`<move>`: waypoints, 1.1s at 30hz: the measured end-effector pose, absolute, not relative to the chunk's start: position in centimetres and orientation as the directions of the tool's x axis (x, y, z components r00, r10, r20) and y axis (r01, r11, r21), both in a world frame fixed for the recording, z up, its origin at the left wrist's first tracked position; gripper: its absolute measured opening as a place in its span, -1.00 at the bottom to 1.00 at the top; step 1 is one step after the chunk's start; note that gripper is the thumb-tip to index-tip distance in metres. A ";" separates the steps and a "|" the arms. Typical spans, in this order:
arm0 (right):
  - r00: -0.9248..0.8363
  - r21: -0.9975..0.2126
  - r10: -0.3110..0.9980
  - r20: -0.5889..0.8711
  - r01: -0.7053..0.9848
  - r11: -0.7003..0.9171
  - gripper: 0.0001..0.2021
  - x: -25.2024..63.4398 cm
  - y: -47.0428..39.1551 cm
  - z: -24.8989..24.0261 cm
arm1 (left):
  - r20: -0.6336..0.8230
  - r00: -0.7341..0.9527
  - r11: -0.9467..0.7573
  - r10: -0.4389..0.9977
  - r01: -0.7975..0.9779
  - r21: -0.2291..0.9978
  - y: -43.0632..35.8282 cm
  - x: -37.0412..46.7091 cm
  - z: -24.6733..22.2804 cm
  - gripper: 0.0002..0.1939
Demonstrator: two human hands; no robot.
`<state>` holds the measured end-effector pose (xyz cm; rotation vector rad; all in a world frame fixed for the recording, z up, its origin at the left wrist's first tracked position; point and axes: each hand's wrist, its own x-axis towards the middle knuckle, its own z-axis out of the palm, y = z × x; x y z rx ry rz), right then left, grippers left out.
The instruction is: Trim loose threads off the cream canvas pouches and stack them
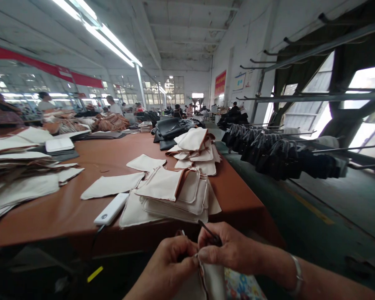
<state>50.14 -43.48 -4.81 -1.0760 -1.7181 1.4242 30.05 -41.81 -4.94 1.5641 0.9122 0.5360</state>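
Note:
My left hand [171,260] is closed, its thumb and fingertips pinching the upper edge of a cream fabric piece [215,281] at the bottom centre. Against it, my right hand [226,246] pinches the same edge. A thin dark tool [208,230] also sits in my right hand, its tip pointing up and left; its kind is mostly hidden by the fingers. Just beyond my hands, a stack of cream fabric pieces [175,208] with brown edges lies at the table's near edge.
The brown-covered table [103,156] bears a white power bank [111,209] with a cable, another cream stack [193,146], black pieces [168,129] and large cream piles [25,183] at left. Black bags [278,154] hang from a rack at right. Other people stand farther back.

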 end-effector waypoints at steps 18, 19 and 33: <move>-0.429 -0.594 0.656 0.621 0.289 0.751 -0.90 49.8 -45.1 -8.0 | -0.281 0.456 0.260 0.844 0.110 0.959 -42.6 29.4 -5.8 -0.49; -0.467 -0.509 0.596 0.653 0.312 0.802 -0.89 50.0 -45.2 -8.2 | -0.288 0.541 0.284 0.790 0.094 0.954 -42.7 29.4 -5.8 -0.45; -0.491 -0.479 0.592 0.639 0.348 0.806 -0.81 51.1 -46.3 -8.2 | -0.248 0.689 -0.024 0.681 0.359 0.933 -42.3 29.5 -6.0 -0.44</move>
